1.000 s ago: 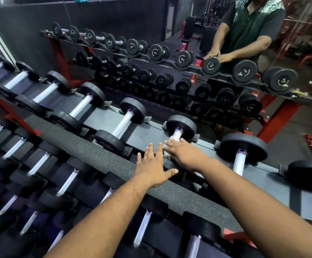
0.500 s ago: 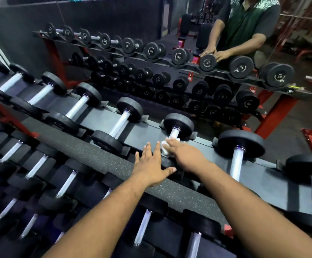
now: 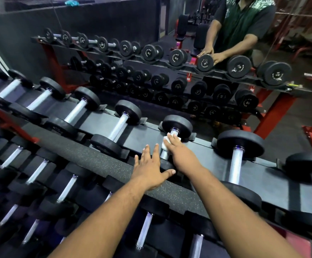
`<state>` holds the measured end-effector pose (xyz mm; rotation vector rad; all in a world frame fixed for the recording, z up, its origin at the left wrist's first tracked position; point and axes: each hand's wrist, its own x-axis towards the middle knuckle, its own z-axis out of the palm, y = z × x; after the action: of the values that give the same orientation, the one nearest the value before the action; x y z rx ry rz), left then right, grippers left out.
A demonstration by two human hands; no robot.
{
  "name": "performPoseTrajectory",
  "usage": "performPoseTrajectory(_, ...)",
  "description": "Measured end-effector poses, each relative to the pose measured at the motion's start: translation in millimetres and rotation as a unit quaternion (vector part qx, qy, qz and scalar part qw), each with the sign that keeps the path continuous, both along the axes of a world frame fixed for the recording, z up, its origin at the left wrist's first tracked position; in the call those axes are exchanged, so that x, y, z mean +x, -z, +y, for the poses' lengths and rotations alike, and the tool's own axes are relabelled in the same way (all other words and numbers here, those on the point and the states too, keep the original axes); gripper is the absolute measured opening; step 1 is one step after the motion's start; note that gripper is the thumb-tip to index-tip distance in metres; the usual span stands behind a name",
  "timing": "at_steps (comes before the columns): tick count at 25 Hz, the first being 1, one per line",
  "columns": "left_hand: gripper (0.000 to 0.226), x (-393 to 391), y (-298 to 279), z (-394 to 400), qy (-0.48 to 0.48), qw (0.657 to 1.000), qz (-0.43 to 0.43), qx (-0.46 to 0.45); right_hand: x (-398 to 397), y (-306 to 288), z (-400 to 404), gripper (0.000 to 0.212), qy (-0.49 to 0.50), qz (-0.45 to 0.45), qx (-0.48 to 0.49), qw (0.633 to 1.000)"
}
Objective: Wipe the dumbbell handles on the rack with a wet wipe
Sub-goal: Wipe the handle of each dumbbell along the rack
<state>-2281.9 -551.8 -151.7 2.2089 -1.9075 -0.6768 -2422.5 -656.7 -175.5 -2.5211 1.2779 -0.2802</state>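
White wipe (image 3: 164,144) under right hand (image 3: 182,155), seemingly gripping handle (image 3: 164,155).

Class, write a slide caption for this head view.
Right hand wipes a dumbbell handle with a wet wipe.

This is a gym, in the free-weights area; a long tiered rack (image 3: 114,164) with red legs carries rows of black dumbbells (image 3: 121,123) with shiny steel handles; a large wall mirror (image 3: 170,53) behind it reflects the same rack and a person in a dark green shirt; padded red-framed benches (image 3: 183,25) stand further back.
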Motion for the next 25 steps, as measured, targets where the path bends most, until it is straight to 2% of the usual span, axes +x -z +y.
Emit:
performPoseTrajectory(2, 0.113, 1, -1, -2, 0.003, 1.000, 0.009, 0.008, -3, -3, 4, 0.060, -0.019, -0.027, 0.030, 0.999)
performPoseTrajectory(4, 0.114, 3, -1, -3, 0.004, 1.000, 0.011, 0.018, -12, -6, 10, 0.054, -0.058, 0.026, 0.038, 0.997)
performPoseTrajectory(6, 0.114, 4, -3, -5, 0.006, 0.999, 0.016, 0.030, -15, -4, 7, 0.058, -0.049, 0.059, 0.027, 0.997)
performPoseTrajectory(8, 0.115, 3, -3, -4, 0.004, 0.999, 0.012, 0.029, -6, 2, -2, 0.067, -0.003, 0.002, 0.019, 1.000)
performPoseTrajectory(10, 0.115, 1, -3, -4, 0.000, 1.000, 0.012, 0.027, 6, 3, -3, 0.064, 0.050, -0.118, 0.062, 0.990)
performPoseTrajectory(12, 0.116, 2, -1, -5, 0.000, 1.000, 0.015, 0.027, 14, 2, 7, 0.061, 0.108, -0.226, 0.114, 0.961)
performPoseTrajectory(14, 0.115, 4, 1, -5, -0.001, 1.000, 0.010, 0.021, 11, 6, 22, 0.063, 0.133, -0.294, 0.190, 0.927)
performPoseTrajectory(17, 0.115, 6, 1, -7, 0.004, 1.000, 0.011, 0.028, 13, 4, 27, 0.066, 0.129, -0.298, 0.279, 0.904)
performPoseTrajectory(20, 0.115, 3, -3, -4, -0.002, 1.000, 0.005, 0.028, 31, -17, 7, 0.074, 0.194, -0.311, 0.289, 0.884)
performPoseTrajectory(23, 0.113, 1, -3, -4, -0.001, 1.000, -0.001, 0.027, 38, -14, 10, 0.085, 0.224, -0.306, 0.301, 0.875)
performPoseTrajectory(25, 0.113, 2, -2, -4, 0.000, 1.000, -0.007, 0.026, 35, -5, 21, 0.077, 0.232, -0.329, 0.356, 0.843)
